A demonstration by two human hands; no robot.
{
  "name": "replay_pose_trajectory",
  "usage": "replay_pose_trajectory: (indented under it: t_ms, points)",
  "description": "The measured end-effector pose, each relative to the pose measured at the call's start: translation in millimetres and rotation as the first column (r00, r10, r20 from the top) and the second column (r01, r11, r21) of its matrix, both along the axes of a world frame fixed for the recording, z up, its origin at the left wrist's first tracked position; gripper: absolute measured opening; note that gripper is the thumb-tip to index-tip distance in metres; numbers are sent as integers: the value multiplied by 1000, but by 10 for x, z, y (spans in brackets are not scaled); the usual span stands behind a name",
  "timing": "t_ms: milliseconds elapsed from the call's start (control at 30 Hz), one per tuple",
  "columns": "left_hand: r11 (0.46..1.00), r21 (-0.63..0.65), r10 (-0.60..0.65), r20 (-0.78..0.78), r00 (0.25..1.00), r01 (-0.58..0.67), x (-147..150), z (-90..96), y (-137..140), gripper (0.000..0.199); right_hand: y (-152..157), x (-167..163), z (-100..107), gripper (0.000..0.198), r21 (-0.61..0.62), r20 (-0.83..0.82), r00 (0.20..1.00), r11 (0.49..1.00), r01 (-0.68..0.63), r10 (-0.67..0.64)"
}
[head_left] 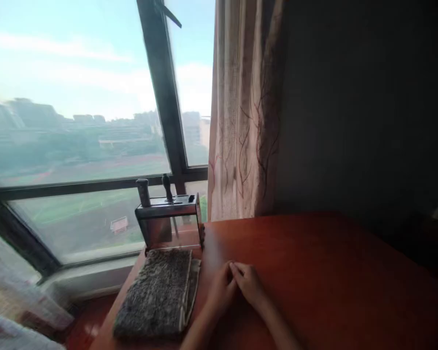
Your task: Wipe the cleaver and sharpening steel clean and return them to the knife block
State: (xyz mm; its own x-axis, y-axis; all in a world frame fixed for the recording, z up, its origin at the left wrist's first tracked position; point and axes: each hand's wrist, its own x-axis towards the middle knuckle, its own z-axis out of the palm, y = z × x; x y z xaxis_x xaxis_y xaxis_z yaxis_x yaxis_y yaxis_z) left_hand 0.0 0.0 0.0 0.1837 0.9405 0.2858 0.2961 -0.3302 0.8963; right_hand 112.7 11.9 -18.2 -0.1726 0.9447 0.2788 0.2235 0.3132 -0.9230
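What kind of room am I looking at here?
Probably a room in a home, high up: a reddish wooden table under a large window overlooking distant buildings, with a patterned curtain beside it. Both hands rest together on the table.

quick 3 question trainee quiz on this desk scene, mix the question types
1. True or false: the left hand and right hand touch each other on the table.
2. What lies nearest the left hand? A) rough grey slab B) curtain C) window
3. What stands behind the slab, by the window?

Key: 1 true. 2 A. 3 A holder with dark handles sticking up.
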Motion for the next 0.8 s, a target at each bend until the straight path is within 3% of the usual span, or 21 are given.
replay_pose_trajectory:
  t_ms: [800]
  points:
    - [999,37,8,-40,999,-7,-29,2,-13,11,-7,-5,29,45,25,5,1000,1000,-8,8]
